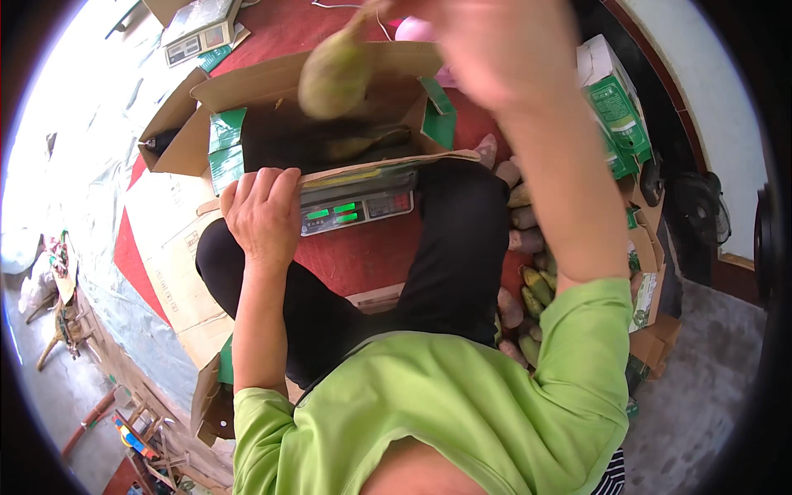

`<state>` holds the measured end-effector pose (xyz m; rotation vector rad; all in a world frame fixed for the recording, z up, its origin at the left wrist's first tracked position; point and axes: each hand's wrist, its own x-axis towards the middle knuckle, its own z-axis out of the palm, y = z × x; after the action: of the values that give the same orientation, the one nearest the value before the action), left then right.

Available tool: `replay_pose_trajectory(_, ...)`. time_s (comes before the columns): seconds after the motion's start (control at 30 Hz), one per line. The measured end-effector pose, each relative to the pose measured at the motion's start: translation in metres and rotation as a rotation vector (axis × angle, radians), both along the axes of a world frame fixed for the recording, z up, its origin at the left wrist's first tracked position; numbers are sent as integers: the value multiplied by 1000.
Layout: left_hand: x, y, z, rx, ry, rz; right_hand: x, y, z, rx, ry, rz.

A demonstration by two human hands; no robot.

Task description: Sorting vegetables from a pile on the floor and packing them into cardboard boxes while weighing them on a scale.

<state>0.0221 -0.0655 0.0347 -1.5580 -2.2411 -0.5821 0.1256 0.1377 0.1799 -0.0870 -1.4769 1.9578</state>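
Note:
My left hand (262, 213) grips the near edge of an open cardboard box (363, 66), fingers folded over the rim. The box rests on a digital scale (356, 210) with lit green readouts, between my knees. Above the box, my right hand (503, 45) is smeared by motion. From its fingers, at the upper edge of the head view, a pear-shaped, greenish-brown vegetable (337, 76) hangs by its narrow neck, also blurred. Inside the dark box lies another long greenish vegetable (363, 147), partly in shadow.
Several pinkish and green root-like vegetables (528, 239) lie beside my right leg. Green-and-white cartons (615, 115) stand at the right, with a black fan (697, 206) beyond. A flattened cardboard sheet (186, 272) lies at left; another scale (198, 37) sits far left.

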Motion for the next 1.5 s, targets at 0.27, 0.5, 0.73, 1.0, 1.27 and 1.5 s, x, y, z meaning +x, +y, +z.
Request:
replay_pose_trajectory(0.27,-3,3,-4,0,54,-3,-11,13,-118,498,-518,-202)
replay_pose_trajectory(0.5,-4,4,-8,-51,105,-17,172,48,-121,358,-995,-458)
replay_pose_trajectory(0.73,-4,5,-20,-31,198,-3,356,-3,-269,329,-1607,-668)
replay_pose_trajectory(1.0,-4,8,-23,-1,212,21,499,-142,-436,315,-1954,-432)
replay_pose_trajectory(1.27,-1,8,-26,34,281,16,469,-175,-468,-1519,-1344,-978)
replay_pose_trajectory(1.5,4,10,-24,-8,234,0,463,-173,-511,-1831,-837,-1334)
